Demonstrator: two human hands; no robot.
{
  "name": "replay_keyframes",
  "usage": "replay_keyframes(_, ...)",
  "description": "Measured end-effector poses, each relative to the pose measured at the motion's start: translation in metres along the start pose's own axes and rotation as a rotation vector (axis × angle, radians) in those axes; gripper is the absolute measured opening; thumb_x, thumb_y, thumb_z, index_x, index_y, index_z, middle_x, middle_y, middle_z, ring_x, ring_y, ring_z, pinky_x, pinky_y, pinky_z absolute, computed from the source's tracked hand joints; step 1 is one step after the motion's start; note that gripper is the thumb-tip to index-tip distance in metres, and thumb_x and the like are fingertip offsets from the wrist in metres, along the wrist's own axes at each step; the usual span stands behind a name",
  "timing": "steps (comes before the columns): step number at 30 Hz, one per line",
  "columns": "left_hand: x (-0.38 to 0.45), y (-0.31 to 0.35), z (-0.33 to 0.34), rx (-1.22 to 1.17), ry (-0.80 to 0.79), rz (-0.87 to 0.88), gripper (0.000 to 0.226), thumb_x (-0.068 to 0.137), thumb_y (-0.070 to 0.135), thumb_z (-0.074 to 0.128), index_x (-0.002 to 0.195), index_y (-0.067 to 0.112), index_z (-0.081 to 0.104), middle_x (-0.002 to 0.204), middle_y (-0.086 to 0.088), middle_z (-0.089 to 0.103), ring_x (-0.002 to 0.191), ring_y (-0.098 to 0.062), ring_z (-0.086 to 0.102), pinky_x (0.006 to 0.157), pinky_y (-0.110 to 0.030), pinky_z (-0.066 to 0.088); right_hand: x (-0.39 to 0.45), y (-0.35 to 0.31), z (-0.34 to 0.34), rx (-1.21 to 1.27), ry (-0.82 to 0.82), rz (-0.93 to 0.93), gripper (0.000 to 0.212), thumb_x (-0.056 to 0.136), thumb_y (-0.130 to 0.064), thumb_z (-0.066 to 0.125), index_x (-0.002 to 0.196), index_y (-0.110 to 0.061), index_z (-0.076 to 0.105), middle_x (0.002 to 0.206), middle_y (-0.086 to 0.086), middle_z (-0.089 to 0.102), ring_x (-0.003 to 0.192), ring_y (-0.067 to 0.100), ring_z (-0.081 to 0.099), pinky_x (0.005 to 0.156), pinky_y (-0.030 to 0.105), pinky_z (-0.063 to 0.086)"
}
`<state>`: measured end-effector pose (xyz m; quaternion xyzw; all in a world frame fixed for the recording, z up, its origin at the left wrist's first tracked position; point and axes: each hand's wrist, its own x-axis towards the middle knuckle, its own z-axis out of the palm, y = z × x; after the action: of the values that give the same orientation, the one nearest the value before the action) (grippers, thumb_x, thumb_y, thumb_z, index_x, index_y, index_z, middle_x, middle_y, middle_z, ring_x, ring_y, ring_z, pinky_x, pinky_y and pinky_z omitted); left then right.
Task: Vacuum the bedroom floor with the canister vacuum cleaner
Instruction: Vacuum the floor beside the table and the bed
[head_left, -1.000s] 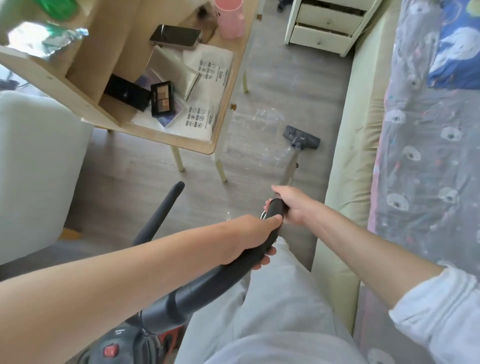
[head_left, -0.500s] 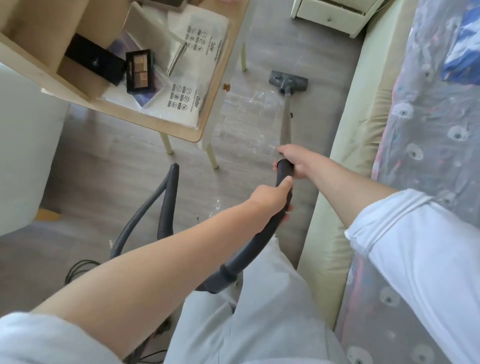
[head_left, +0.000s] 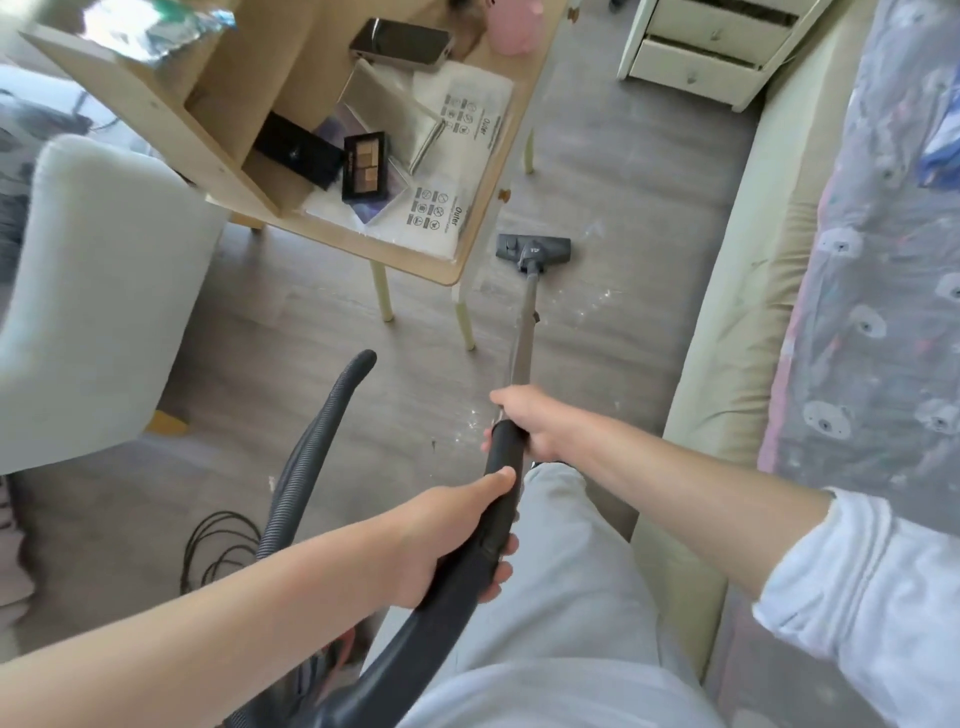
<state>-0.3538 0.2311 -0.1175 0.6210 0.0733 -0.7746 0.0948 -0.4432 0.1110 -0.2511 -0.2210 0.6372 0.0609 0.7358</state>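
Observation:
The vacuum's grey floor head (head_left: 533, 250) lies flat on the wood floor (head_left: 613, 171), just right of the table's front corner. A metal wand (head_left: 524, 332) runs from it back to the black curved handle (head_left: 501, 483). My right hand (head_left: 527, 423) grips the top of the handle where the wand enters. My left hand (head_left: 457, 540) grips the handle lower down. The ribbed black hose (head_left: 311, 452) loops up at the left. Only a dark bit of the canister (head_left: 317, 670) shows under my left arm. White crumbs (head_left: 602, 299) speckle the floor right of the wand.
A wooden table (head_left: 415, 260) with a phone, makeup palette and papers stands at the left on pale legs. A grey armchair (head_left: 88, 291) sits far left. The bed (head_left: 737, 270) runs along the right. Cream drawers (head_left: 696, 57) stand at the back. A coiled black cord (head_left: 218, 545) lies on the floor.
The floor head slid from near the bed leftward to beside the table corner. Both hands stayed on the handle. The view swung down, then back up.

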Motion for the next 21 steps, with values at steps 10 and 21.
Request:
replay_keyframes(10,0.071,0.067,0.056,-0.102,0.064,0.251,0.044,0.099,0.054,0.055,0.093,0.011,0.058,0.065,-0.005,0.063,0.041,-0.016,0.056,0.046,-0.022,0.050,0.054,-0.081,-0.058,-0.238,0.091,-0.057,0.023,0.102,-0.025,0.048,0.117,-0.012,0.038,0.079,0.014,0.054,0.059,0.022,0.057,0.042,0.027,0.051)
replay_keyframes(21,0.092,0.057,0.035,0.024,-0.043,0.086,0.048,0.095,0.061,0.057,0.087,0.013,0.060,0.057,-0.003,0.061,0.042,-0.019,0.056,0.050,-0.022,0.050,0.061,-0.048,-0.053,0.002,0.058,-0.071,0.023,0.101,-0.026,0.050,0.113,-0.008,0.042,0.069,0.012,0.049,0.054,0.021,0.052,0.043,0.028,0.053)
